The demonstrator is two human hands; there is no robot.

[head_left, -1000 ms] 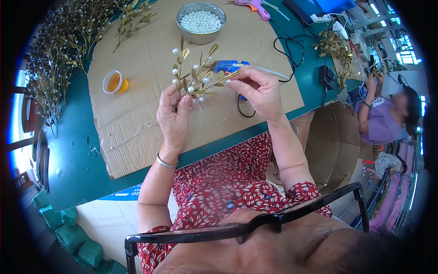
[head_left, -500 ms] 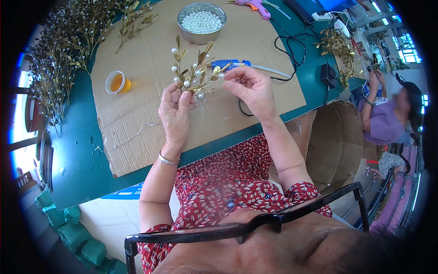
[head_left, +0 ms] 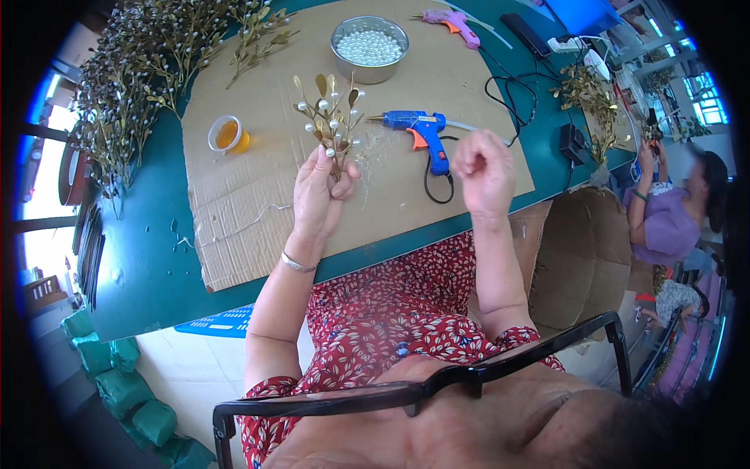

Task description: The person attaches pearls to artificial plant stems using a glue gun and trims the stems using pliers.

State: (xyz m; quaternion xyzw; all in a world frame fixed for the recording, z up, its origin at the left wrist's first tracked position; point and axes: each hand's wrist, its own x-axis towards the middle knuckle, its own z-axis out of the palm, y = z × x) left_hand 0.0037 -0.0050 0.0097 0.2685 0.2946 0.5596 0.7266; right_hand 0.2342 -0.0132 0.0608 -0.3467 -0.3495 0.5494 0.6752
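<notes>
The left hand (head_left: 320, 195) is holding a thin gold sprig (head_left: 332, 117) by its stem, fingers wrapped tight around it, and is lifting it up over the brown cardboard (head_left: 258, 195). The sprig is stiff and shiny, with flat little leaves and small round white pearls on its tips. The right hand (head_left: 484, 168) is hanging in the air with its fingers curled in loosely, holding nothing that shows. A moment ago it was touching the sprig; now it is pulling away to the side, well apart from it. A blue glue gun (head_left: 422, 129) made of hard plastic is lying on the cardboard between the two hands. A round metal bowl (head_left: 369, 48) full of smooth white pearls is sitting farther back. A small orange cup (head_left: 228, 134) is standing to the left, and a big bushy pile of sprigs (head_left: 141, 86) is lying on the green table (head_left: 141, 266)
</notes>
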